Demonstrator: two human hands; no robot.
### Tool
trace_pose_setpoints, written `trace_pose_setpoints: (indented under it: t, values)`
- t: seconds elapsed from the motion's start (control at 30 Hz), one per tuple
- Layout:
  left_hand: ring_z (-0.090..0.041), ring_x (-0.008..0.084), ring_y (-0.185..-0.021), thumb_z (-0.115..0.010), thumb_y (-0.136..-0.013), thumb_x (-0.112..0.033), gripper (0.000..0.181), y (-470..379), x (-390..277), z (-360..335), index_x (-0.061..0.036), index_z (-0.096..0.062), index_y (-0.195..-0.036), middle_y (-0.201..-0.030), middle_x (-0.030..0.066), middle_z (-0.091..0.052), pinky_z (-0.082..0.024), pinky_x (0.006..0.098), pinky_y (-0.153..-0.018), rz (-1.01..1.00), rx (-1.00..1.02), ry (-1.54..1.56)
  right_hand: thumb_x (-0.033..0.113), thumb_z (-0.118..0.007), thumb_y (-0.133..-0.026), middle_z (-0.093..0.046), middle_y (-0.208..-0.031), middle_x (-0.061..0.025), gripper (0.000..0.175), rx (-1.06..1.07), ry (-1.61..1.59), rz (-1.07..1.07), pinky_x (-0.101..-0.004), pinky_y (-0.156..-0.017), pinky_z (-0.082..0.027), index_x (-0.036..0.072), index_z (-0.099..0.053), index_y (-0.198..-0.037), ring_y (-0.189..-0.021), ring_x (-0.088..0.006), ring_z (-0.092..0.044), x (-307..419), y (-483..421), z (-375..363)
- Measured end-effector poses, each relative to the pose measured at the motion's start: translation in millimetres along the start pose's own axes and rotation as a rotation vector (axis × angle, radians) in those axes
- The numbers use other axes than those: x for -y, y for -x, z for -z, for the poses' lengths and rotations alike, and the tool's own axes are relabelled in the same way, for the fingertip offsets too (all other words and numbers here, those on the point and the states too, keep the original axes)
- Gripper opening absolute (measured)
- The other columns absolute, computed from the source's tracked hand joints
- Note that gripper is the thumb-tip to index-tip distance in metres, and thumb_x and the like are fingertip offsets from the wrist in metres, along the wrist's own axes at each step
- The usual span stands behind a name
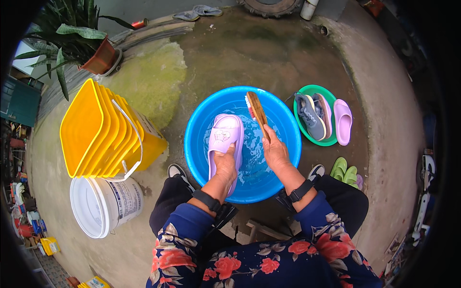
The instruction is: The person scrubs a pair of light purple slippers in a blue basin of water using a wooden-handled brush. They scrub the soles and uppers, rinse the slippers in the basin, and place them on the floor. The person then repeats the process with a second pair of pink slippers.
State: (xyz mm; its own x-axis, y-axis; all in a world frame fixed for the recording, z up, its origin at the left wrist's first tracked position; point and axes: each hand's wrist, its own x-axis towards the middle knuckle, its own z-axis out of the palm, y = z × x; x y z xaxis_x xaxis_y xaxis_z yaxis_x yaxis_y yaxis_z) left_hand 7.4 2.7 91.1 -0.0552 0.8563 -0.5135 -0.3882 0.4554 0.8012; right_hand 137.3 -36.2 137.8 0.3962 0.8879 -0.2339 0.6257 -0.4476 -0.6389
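A round blue plastic basin (194,169) with water in it stands on the ground between my feet. My left hand (225,162) holds a light purple slide sandal (227,134) over the basin's left half, its thumb inside the foot opening; a printed figure shows on the strap. Part of the sandal's heel end is hidden by the hand and wrist. In my right hand (276,149) is the handle of a wooden scrubbing brush (256,108), raised over the basin's right half. White and red bristles face left, towards the sandal, and are apart from it.
Right of the basin, a green basin (309,139) holds grey sneakers (312,118), with another purple slide (343,122) beside it. Green slippers (339,168) lie nearer. At left are stacked yellow buckets (153,144), a white bucket (124,201) and a potted plant (99,57).
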Motion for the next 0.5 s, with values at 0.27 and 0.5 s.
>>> trace_pose_setpoints:
  t: [0.27, 0.5]
  values:
    - [-0.056, 0.0243, -0.084, -0.051, -0.073, 0.003, 0.026, -58, -17, 22, 0.0000, -0.051, -0.099, -0.095, 0.0123, -0.057, -0.044, 0.0334, -0.077, -0.010, -0.129, 0.054, 0.025, -0.060, -0.075, -0.060, -0.084, -0.0173, 0.045, 0.123, -0.161, -0.174, -0.0343, -0.070, -0.046, 0.000, -0.044, -0.109, -0.078, -0.0284, -0.059, -66, 14, -11]
    - [-0.054, 0.0325, -0.093, -0.056, -0.067, -0.001, 0.034, -96, 40, 37, 0.0065, -0.047, -0.099, -0.098, 0.0218, -0.055, -0.041, 0.0348, -0.080, -0.307, -0.300, -0.717, 0.013, -0.060, -0.070, -0.058, -0.074, -0.0129, 0.036, 0.133, -0.161, -0.219, -0.0313, -0.061, -0.045, -0.001, -0.047, -0.100, -0.067, -0.0214, -0.057, -91, 12, -28]
